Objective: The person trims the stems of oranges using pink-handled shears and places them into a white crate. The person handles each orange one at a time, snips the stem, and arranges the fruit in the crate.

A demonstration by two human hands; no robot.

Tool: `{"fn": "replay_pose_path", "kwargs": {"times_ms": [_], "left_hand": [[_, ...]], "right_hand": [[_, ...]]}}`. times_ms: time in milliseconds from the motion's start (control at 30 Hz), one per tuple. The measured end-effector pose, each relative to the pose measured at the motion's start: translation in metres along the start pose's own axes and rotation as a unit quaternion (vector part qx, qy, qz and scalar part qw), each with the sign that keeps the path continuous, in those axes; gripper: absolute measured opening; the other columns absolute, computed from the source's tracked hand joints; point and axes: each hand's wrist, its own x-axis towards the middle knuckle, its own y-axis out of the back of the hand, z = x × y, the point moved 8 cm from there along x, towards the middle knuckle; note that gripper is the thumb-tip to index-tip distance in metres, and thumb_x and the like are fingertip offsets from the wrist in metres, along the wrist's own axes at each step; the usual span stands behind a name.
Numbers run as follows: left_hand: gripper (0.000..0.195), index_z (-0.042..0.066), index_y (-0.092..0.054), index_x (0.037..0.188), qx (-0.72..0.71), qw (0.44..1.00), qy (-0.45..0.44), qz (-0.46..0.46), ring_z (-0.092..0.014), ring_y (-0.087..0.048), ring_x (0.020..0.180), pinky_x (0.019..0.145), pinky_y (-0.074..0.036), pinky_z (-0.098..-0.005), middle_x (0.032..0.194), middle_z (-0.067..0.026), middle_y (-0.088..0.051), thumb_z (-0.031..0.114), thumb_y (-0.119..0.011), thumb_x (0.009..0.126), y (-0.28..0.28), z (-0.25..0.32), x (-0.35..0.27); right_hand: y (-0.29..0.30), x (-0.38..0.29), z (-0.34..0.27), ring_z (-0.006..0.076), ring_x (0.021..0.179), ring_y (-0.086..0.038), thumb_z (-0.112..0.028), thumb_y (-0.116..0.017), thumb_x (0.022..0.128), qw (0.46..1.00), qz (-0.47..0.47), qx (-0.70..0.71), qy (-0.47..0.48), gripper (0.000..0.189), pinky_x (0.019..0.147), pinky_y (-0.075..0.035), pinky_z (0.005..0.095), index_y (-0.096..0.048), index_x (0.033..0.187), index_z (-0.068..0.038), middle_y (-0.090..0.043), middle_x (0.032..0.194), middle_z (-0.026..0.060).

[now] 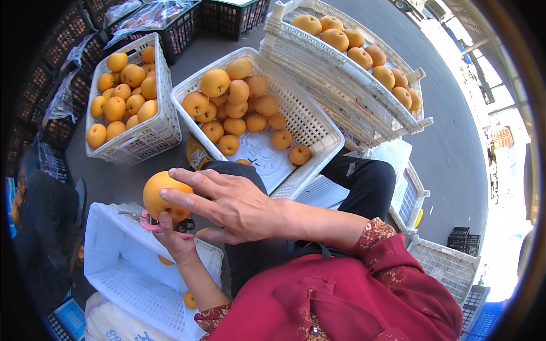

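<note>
A round yellow-brown Asian pear sits upon the fingers of my left hand. Small shears with pink handles lie across that palm, under the pear, partly hidden. Over the pear's right side reaches my right hand, fingers spread; its fingertips overlap the fruit, and whether they press on it is unclear. Beyond my knees a white plastic crate leans tilted, with many pears heaped at its far left. Below my left hand stands a white lined crate with a couple of pears partly visible.
At left, a white crate is filled with pears. Stacked white trays at right hold pears on top. Black crates with plastic film line the back left. A person in dark clothes is at the left edge. A white sack lies lower left.
</note>
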Motion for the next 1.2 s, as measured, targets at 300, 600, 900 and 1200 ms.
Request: {"fn": "replay_pose_path", "kwargs": {"times_ms": [300,600,900,1200], "left_hand": [[0.071,0.006,-0.055,0.124,0.004,0.927,0.221,0.304,-0.014,-0.06,0.086,0.069,-0.049,-0.0231,0.103,-0.0083,-0.062,0.065,-0.068,0.087,0.152,-0.204,0.031],[0.063,0.001,-0.06,0.114,0.21,0.906,0.299,0.213,-0.013,-0.059,0.076,0.07,-0.051,-0.0232,0.092,-0.0074,-0.064,0.057,-0.072,0.087,0.275,-0.264,0.038],[0.047,0.006,-0.055,0.105,0.149,0.846,0.259,0.441,-0.014,-0.054,0.054,0.047,-0.046,-0.0272,0.068,-0.0041,-0.055,0.046,-0.073,0.091,0.199,-0.211,0.029],[0.047,0.001,-0.044,0.129,0.372,0.923,-0.096,-0.034,-0.018,-0.061,0.091,0.081,-0.052,-0.0315,0.104,-0.0095,-0.059,0.006,-0.068,0.09,-0.041,-0.027,0.012]], "right_hand": [[0.059,-0.149,0.3,0.0285,0.102,-0.069,-0.031,-0.071,0.089,0.842,0.017,0.044,-0.537,0.059,0.089,-0.054,0.0382,-0.053,0.136,-0.001,-0.066,0.116,0.0191],[-0.141,-0.169,0.355,0.035,0.115,-0.059,-0.025,-0.075,0.077,0.901,-0.269,-0.061,-0.336,0.066,0.094,-0.051,0.0452,-0.05,0.136,-0.009,-0.056,0.133,0.0149],[-0.197,-0.153,0.358,0.0303,0.119,-0.057,-0.028,-0.081,0.071,0.832,-0.375,-0.119,-0.392,0.092,0.092,-0.05,0.0424,-0.033,0.149,-0.018,-0.051,0.138,0.0201],[0.017,-0.107,0.251,0.0292,0.13,-0.053,-0.044,-0.077,0.08,0.657,0.16,0.669,-0.31,0.087,0.109,-0.043,0.0479,-0.039,0.148,-0.005,-0.054,0.138,0.0156]]}}
